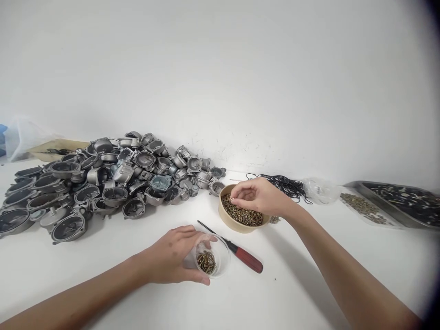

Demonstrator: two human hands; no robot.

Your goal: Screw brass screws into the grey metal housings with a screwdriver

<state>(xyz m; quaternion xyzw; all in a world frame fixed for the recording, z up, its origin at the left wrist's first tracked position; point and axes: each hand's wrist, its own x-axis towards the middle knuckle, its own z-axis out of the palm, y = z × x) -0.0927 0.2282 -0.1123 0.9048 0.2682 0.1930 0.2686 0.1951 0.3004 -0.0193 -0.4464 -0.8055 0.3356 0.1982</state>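
My left hand [173,256] is wrapped around the side of a clear plastic cup [222,256], thumb below and fingers above. Several brass-coloured screws [206,262] lie at the bottom of the cup. Over a round tan bowl [225,219] my right hand [257,196] is closed in a pinch. A tiny shiny piece, seemingly a screw [232,199], shows at its fingertips. Brass-coloured screws [245,216] fill much of the bowl. Between cup and bowl lies a screwdriver [248,259] with a red and black handle, its shaft partly behind the cup.
A large heap of grey metal housings [113,183] covers the left of the white table. Behind the bowl lie black cords [285,185] and a clear plastic bag [321,190]. At right are loose small brass-coloured parts [362,206] and a metal tray [388,206] with dark pieces.
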